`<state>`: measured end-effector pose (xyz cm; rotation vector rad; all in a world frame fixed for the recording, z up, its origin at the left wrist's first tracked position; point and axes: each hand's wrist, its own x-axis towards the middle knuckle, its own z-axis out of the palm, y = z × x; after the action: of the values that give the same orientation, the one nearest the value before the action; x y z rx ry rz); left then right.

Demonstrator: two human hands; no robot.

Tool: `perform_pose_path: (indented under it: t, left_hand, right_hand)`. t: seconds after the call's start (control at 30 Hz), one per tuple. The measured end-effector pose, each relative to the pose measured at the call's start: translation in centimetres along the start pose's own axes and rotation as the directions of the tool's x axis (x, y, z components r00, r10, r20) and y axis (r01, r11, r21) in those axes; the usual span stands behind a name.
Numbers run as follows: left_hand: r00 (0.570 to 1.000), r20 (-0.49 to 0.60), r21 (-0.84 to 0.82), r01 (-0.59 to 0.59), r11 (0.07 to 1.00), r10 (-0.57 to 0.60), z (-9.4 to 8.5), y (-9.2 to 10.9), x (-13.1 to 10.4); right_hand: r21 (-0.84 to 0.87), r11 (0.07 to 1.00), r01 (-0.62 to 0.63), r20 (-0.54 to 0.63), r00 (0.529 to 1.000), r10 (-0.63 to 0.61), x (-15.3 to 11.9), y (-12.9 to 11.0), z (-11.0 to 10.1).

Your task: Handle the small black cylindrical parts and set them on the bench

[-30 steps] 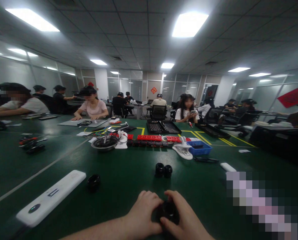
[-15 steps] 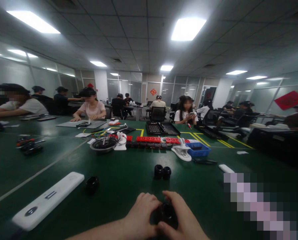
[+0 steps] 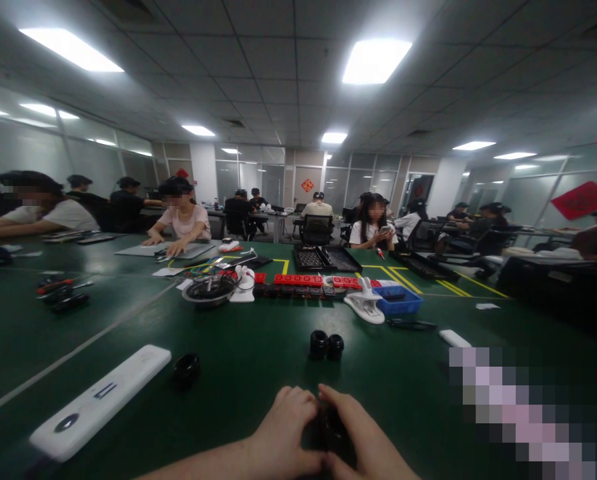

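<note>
Near the front edge of the view, a dark, glossy round part (image 3: pixel 336 433) is enclosed between my two hands. My left hand (image 3: pixel 284 430) comes in from the left with its fingers curled around that part's near side. On the other side, my right hand (image 3: pixel 371 437) closes on it with thumb and fingers. Much of the part is covered by the fingers, so its exact kind is unclear. Two similar black round parts (image 3: pixel 319 345) stand side by side ahead of my hands. Another black ring-like part (image 3: pixel 187 369) lies to the left.
A long white device (image 3: pixel 101 403) lies at left. Farther back sit a dark bowl (image 3: pixel 208 293), a red strip (image 3: pixel 303 280), a white clip-like stand (image 3: pixel 365 303) and a blue bin (image 3: pixel 398 300). Co-workers (image 3: pixel 183 217) sit across the green table (image 3: pixel 238 353).
My right hand has turned slightly, its fingertips shifting left over the black part, which shows less of its opening. Across the table, a co-worker's hands have moved on the grey mat.
</note>
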<state>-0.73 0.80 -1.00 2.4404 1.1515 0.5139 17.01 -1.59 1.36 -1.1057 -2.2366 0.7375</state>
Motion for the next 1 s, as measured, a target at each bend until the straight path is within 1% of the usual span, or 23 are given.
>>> perform_pose_path:
  t: [0.07,0.17,0.23,0.3,0.43,0.53,0.6,0.67,0.77,0.87,0.93,1.0]
  left_hand:
    - [1.0,0.002,0.013,-0.012,1.0,0.012,0.1,-0.1,0.0]
    - [1.0,0.0,0.019,-0.031,0.999,0.031,0.1,-0.1,0.0]
    - [1.0,-0.005,0.014,-0.031,0.999,0.031,0.1,-0.1,0.0]
    - [1.0,-0.008,0.009,-0.027,1.0,0.027,0.1,-0.1,0.0]
    - [1.0,-0.02,0.005,-0.023,1.0,0.023,0.2,0.0,0.0]
    - [0.999,-0.03,-0.008,-0.025,1.0,0.025,0.2,-0.1,0.0]
    - [0.999,-0.04,-0.018,-0.029,0.999,0.028,0.2,-0.2,0.1]
    - [0.999,-0.044,-0.023,-0.034,0.999,0.033,0.2,-0.2,0.1]
    - [0.999,-0.038,-0.018,-0.036,0.999,0.035,0.1,-0.1,0.0]
    - [0.999,-0.031,-0.015,-0.03,0.999,0.029,0.0,0.1,-0.1]
    - [0.999,-0.031,-0.009,-0.025,1.0,0.025,-0.1,0.2,-0.1]
    - [0.999,-0.032,0.003,-0.025,1.0,0.025,-0.1,0.3,-0.1]
  right_hand:
    - [-0.015,0.999,-0.032,-0.034,0.999,0.032,0.1,-0.2,0.0]
    - [-0.048,0.992,-0.113,-0.105,0.989,0.107,0.3,-0.4,0.0]
    - [-0.06,0.989,-0.132,-0.119,0.985,0.124,0.3,-0.4,0.2]
    - [-0.056,0.992,-0.109,-0.127,0.987,0.101,0.2,-0.1,0.3]
    - [-0.029,1.0,-0.01,-0.165,0.986,0.005,0.1,0.4,0.7]
    - [-0.032,0.999,0.024,-0.156,0.987,-0.029,0.1,0.5,0.6]
    - [-0.044,0.999,0.008,-0.126,0.992,-0.014,0.1,0.2,0.4]
    - [-0.057,0.997,-0.046,-0.105,0.994,0.04,0.2,-0.3,0.2]
    - [-0.063,0.986,-0.151,-0.101,0.984,0.144,0.4,-1.0,-0.1]
    - [-0.062,0.978,-0.201,-0.102,0.976,0.195,0.4,-1.0,-0.1]
    - [-0.058,0.979,-0.195,-0.107,0.976,0.188,0.3,-0.6,0.1]
    - [-0.054,0.985,-0.162,-0.115,0.981,0.155,0.2,-0.2,0.3]
